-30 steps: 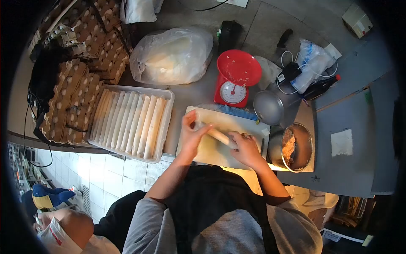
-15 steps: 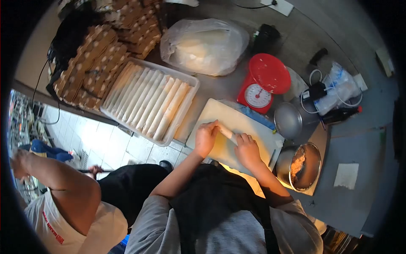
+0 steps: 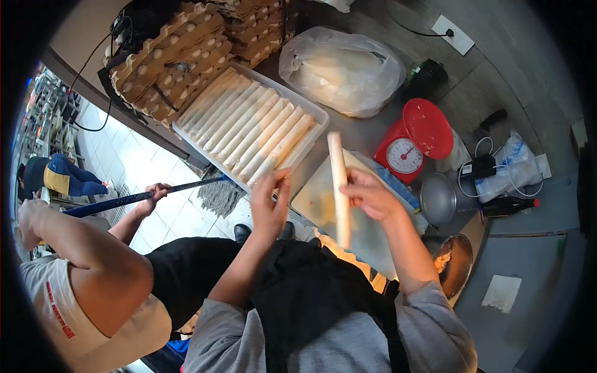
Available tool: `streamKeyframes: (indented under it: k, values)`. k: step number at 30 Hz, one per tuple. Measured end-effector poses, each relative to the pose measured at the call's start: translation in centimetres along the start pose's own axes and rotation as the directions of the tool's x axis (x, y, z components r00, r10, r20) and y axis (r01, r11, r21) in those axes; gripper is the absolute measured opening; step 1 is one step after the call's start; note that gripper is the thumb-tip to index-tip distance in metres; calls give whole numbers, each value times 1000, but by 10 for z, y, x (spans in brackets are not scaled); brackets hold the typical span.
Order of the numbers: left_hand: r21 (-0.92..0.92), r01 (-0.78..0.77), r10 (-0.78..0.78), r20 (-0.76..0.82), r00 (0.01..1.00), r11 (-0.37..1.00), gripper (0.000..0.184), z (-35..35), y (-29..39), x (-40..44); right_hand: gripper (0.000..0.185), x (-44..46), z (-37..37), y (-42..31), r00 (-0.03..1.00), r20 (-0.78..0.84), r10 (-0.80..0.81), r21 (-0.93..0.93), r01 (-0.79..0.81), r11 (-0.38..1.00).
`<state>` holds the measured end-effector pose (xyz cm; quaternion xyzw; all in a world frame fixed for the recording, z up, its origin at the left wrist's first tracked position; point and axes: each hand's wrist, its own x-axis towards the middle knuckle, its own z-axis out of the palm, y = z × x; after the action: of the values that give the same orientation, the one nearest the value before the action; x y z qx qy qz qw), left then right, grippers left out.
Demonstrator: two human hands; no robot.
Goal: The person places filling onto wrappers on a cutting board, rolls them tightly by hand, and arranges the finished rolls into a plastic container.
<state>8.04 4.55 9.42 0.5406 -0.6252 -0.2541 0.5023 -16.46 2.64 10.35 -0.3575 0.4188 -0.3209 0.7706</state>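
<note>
My right hand (image 3: 372, 198) pinches a long, pale uncooked spring roll (image 3: 339, 193) around its middle. The roll stands lengthwise in view, raised over the white cutting board (image 3: 311, 193). My left hand (image 3: 268, 202) is at the near corner of a clear plastic tray (image 3: 320, 124), fingers loosely bent and apart, with nothing seen in them. Whether it touches the tray rim I cannot tell. Inside the tray, several similar rolls (image 3: 255, 127) lie side by side in a row.
Behind stand stacked egg cartons (image 3: 168, 56), a plastic bag of pale wrappers (image 3: 342, 71) and a red kitchen scale (image 3: 404, 152). A metal pot (image 3: 460, 264) with orange-brown filling is at right. To my left, a co-worker (image 3: 106, 280) holds a mop handle (image 3: 130, 202).
The roll has come up off the cutting board in my right hand. My left hand has let go of it and moved left to the tray. The view has shifted.
</note>
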Motion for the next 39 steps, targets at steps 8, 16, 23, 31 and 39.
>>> streamKeyframes:
  k: [8,16,23,31,39]
  values:
    - [-47,-4,-9,-264,964,999,17,-65,-21,21,38,77,67,-103,935,230,-270,-567,354,743]
    - [-16,77,-79,-183,980,997,16,-71,-33,3,10,140,80,-81,803,591,80,-669,543,-507]
    - [52,-59,59,-5,998,997,16,-55,-29,7,12,145,83,-53,724,690,20,-642,625,-444]
    - [93,-215,206,98,974,972,15,-41,-40,16,25,145,40,-93,893,295,-340,-936,198,-290]
    - [155,-266,223,251,942,951,16,-36,-44,27,26,154,40,-74,900,-173,-399,-926,-287,-246]
